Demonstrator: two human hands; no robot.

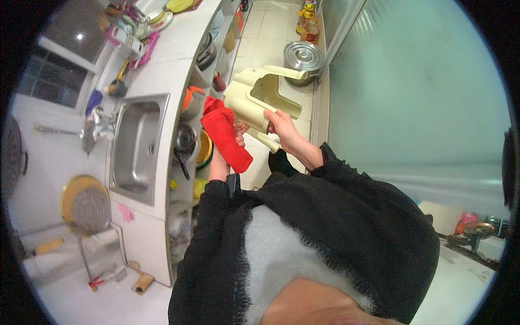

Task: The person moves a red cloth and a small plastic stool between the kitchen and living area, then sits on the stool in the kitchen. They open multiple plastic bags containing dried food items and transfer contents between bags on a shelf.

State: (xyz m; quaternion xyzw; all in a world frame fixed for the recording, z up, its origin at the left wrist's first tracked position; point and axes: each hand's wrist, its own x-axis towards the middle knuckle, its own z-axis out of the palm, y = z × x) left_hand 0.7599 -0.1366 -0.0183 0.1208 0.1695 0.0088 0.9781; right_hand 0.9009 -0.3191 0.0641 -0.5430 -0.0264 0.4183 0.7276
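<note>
A cream plastic stool (242, 99) is held up in front of me, tipped on its side with its legs pointing away to the right. My right hand (285, 131) grips the stool's near edge, thumb on top. A red cloth (223, 130) lies over my left hand (239, 134) and hangs down toward the wrist. The left fingers curl out from beneath the cloth, close against the stool's left side; the cloth hides much of that hand.
At left a white counter holds a steel sink (140, 149), with pans (184, 138) on shelves below. Beyond the stool, a lidded steel pot (303, 56) and oil bottles (309, 30) stand on the tiled floor. A frosted glass partition (411, 97) runs along the right.
</note>
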